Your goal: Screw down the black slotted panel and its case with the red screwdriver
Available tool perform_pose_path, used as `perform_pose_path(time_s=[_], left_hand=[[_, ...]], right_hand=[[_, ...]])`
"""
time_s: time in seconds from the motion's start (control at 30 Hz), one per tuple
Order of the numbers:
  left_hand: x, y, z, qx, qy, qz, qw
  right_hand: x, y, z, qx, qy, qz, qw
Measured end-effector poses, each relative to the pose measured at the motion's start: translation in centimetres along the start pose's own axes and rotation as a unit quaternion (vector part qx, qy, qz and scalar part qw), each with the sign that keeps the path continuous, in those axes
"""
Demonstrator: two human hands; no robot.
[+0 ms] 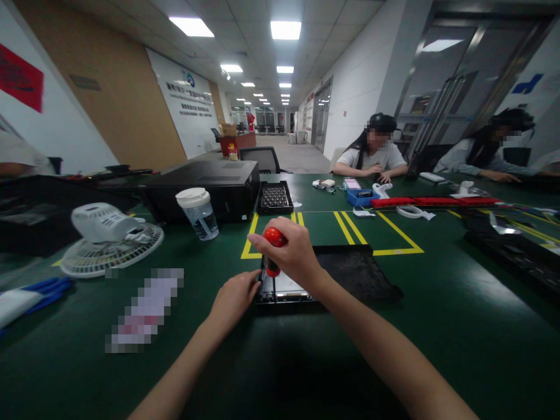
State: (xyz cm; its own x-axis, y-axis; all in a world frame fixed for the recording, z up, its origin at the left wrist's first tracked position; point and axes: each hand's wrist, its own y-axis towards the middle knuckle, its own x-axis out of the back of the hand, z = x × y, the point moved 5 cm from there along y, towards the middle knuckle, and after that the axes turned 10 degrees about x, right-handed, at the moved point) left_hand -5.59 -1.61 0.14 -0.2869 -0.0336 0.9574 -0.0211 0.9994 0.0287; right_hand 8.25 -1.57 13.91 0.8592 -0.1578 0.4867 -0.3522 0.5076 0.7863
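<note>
A green table [262,373] spreads out in front of me, marked with yellow tape. On its far part, left of the middle, sits a big black box [205,181]. A flat black case [354,271] lies at the middle of the table, a shiny plate in its left part. To the left, well apart, a white fan [102,224] rests on its round grille. Of the person's 2 hands, the right hand [295,248] is above the case's left part; the left hand [234,291] touches the left edge with its fingertips, though I can't tell whether they pinch it. A clear cup [205,221] with a white lid stands just near of the box. Smallest is the red and black screwdriver [273,269], upright over the case's near left part, right fingers wrapped around its handle.
</note>
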Motion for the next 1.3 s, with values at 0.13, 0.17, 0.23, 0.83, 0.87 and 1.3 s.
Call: perform_pose_path(time_s=[0.13, 0.17, 0.23, 0.83, 0.87, 1.3], left_hand=[[0.1, -0.1, -0.1, 0.010, 0.000, 0.008, 1.000], [0.1, -0.2, -0.1, 0.013, 0.000, 0.010, 1.000], [0.2, -0.2, -0.2, 0.011, 0.001, 0.012, 1.000], [0.7, -0.4, -0.4, 0.046, 0.022, 0.030, 0.998], [0.7, -0.4, -0.4, 0.050, 0.027, 0.030, 0.998], [0.3, -0.2, -0.4, 0.013, 0.036, 0.015, 0.999]], right_hand=[[-0.3, -0.1, -0.2, 0.017, 0.020, -0.015, 1.000], [-0.4, -0.2, -0.3, 0.024, 0.031, -0.021, 0.999], [-0.6, -0.1, -0.3, 0.041, 0.058, -0.025, 0.997], [-3.8, -0.4, -0.2, -0.085, 0.706, 0.191, 0.677], [-3.9, -0.5, -0.2, -0.090, 0.708, 0.199, 0.672], [-3.9, -0.4, -1.6, -0.086, 0.652, 0.168, 0.734]])
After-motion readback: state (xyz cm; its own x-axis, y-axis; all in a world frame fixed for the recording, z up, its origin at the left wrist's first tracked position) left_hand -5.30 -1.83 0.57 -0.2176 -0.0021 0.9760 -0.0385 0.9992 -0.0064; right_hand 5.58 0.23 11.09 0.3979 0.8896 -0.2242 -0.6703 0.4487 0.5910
